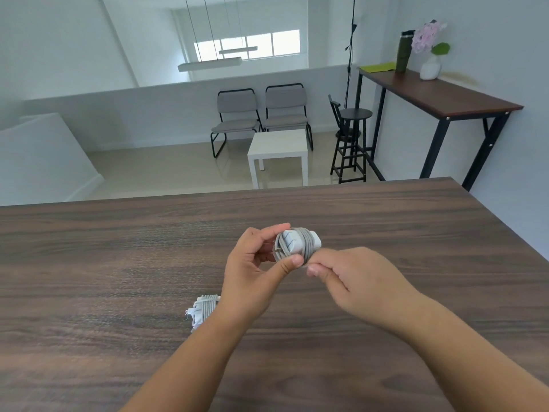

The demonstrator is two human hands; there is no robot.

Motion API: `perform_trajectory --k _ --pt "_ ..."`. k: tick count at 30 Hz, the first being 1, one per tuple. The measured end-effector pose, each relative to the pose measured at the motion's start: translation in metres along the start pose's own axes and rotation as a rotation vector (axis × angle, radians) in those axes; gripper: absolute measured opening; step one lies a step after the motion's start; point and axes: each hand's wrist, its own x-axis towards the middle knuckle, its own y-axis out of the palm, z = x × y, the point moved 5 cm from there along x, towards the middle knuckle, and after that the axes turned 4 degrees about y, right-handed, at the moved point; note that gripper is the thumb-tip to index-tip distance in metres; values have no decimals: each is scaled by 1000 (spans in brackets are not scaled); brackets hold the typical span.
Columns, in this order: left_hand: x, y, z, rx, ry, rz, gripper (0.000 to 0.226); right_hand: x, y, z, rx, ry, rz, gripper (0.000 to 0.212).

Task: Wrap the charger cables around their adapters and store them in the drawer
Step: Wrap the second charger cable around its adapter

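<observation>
Left hand [252, 263] pinches white adapter [300, 242], thumb below, fingers curled over top, palm turned inward. Right hand [353, 278] closed tight on grey cable [309, 248] end at wrap's lower edge, knuckles up. Both raised above wooden table [118, 263], forearms converging. Second wrapped adapter [203, 307] lies on table beside left wrist.

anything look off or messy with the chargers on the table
Nothing is damaged. The wrapped charger lying on the table has a loose cable end sticking out on its left; the other charger is held in both hands, neatly coiled.
</observation>
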Motion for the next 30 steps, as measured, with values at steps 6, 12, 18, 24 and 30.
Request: perform_trajectory --k 6,12,18,24,30 --pt "4 1 -10 121 49 218 46 5 -25 2 -115 -116 -32 35" --pt "3 3 -18 30 -7 325 45 12 -37 -3 -50 -128 -43 22" --pt "-1 6 -28 -251 -107 419 47 20 -34 -22 367 8 19 19" --pt "-5 12 -31 -377 -174 408 46 18 -7 -21 884 88 172 34" --pt "-5 15 -23 -588 -241 286 54 10 29 -22 1183 268 228 21"
